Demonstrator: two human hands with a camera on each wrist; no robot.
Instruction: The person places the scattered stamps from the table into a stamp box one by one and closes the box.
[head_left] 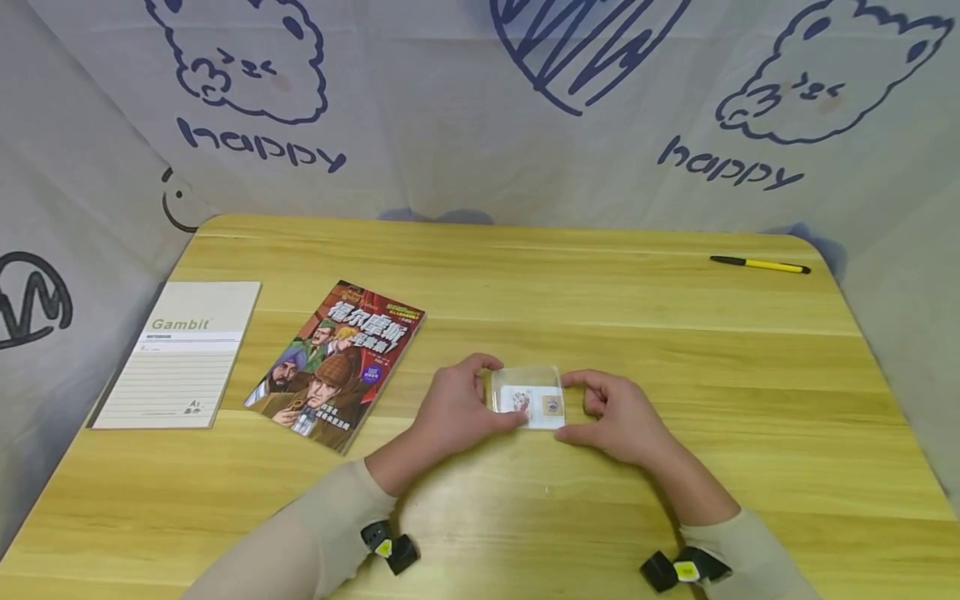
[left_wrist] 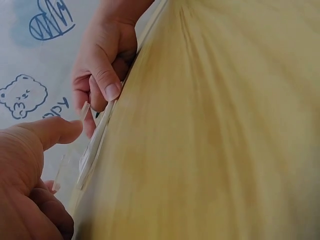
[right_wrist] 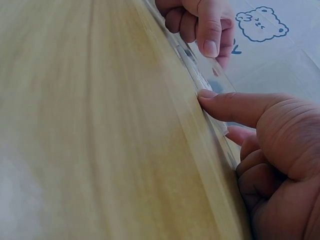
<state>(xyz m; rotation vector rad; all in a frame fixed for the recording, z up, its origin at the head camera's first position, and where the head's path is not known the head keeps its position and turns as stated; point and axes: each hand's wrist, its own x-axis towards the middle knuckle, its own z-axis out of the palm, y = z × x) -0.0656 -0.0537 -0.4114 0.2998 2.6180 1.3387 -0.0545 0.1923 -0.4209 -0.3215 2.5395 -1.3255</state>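
Note:
A small flat box with a clear plastic lid [head_left: 528, 376] lies on the table between the hands. Inside shows white printed card [head_left: 553, 405] with a coloured figure and a tan square. My left hand [head_left: 459, 410] pinches the lid between thumb and fingers at its left side; in the left wrist view the lid's edge [left_wrist: 85, 111] stands tilted up from the white lower part [left_wrist: 92, 152]. With thumb and index finger my right hand [head_left: 618, 419] grips the right end of the lower part, its thumb [right_wrist: 212, 100] at the near edge, close to the tabletop.
Left of the hands lies a comic-style book [head_left: 337, 367] with a red cover, set at an angle. Farther left is a white notebook [head_left: 180, 367]. A yellow and black pen [head_left: 760, 265] lies near the far right corner. A drawn-on white cloth [head_left: 450, 125] hangs behind the table.

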